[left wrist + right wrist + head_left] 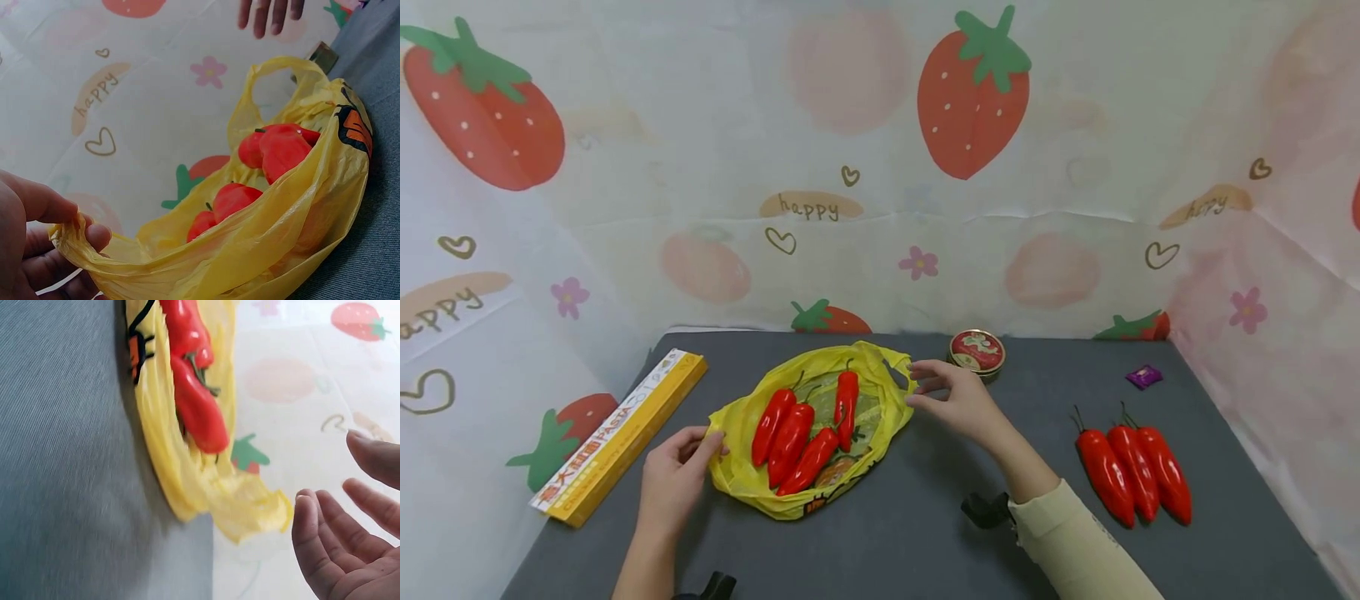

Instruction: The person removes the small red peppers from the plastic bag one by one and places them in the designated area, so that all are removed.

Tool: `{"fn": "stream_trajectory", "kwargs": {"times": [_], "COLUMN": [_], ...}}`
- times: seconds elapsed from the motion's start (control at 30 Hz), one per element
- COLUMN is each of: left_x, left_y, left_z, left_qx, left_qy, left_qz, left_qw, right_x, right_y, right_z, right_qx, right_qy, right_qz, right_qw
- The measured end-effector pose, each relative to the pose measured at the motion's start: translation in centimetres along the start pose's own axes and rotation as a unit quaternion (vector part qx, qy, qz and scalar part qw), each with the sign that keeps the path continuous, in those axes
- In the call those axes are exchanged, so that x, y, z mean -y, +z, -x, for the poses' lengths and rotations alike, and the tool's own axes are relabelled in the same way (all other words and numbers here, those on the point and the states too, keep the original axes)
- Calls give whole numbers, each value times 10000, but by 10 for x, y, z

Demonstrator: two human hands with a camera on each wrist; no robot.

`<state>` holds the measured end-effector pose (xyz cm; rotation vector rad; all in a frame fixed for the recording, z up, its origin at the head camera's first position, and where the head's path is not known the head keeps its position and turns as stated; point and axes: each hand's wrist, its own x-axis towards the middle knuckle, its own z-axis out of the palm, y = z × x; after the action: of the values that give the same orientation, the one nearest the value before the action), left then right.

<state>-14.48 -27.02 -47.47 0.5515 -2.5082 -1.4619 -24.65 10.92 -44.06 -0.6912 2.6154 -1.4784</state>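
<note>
A yellow plastic bag point(730, 471) lies spread open on the table, with several shiny red chili peppers point(791, 440) inside it. My left hand point(673, 471) pinches the bag's left edge between thumb and fingers; in the left wrist view, the gathered yellow film point(74, 245) shows in its grip. At the opposite side, my right hand point(955, 402) hovers beside the bag's right handle with its fingers relaxed and parted. The right wrist view shows those fingertips point(306, 512) close to the loose handle end point(265, 512), holding nothing.
Three more red peppers point(1137, 475) lie side by side on the grey table point(925, 533) at the right. A small purple wrapped packet point(1144, 377) is behind them. Just past my right hand stands a round red tin point(977, 351). A long yellow box point(625, 437) lies along the left edge.
</note>
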Motion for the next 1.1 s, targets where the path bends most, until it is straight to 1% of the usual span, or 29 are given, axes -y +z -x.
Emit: {"fn": "stream_trajectory", "kwargs": {"times": [0.13, 0.37, 0.5, 0.6, 0.77, 0.9, 1.0, 1.1], "left_x": [-1, 0, -1, -2, -3, -3, -2, -2], "left_y": [0, -1, 0, 1, 0, 1, 1, 1], "left_z": [1, 1, 0, 0, -1, -1, -1, 0], "left_qx": [56, 80, 84, 95, 88, 92, 116, 151], "left_qy": [-25, -18, -41, -40, 34, 41, -7, -60], "left_qz": [-20, -77, -61, -36, -81, -111, -89, -48], "left_qw": [10000, 9999, 9999, 9999, 9999, 9999, 9999, 9999], "right_x": [5, 15, 19, 18, 19, 20, 19, 15], "right_y": [12, 34, 44, 51, 64, 76, 85, 93], "right_z": [-12, -36, -50, -62, -80, -90, -96, -100], "right_qx": [184, 474, 703, 814, 805, 628, 597, 597], "right_qy": [107, 266, 533, 756, 1053, 1214, 1273, 1297], "right_qz": [-195, -273, -479, -503, -448, 26, 437, 539], "right_qw": [9996, 9982, 9949, 9925, 9902, 9906, 9891, 9883]}}
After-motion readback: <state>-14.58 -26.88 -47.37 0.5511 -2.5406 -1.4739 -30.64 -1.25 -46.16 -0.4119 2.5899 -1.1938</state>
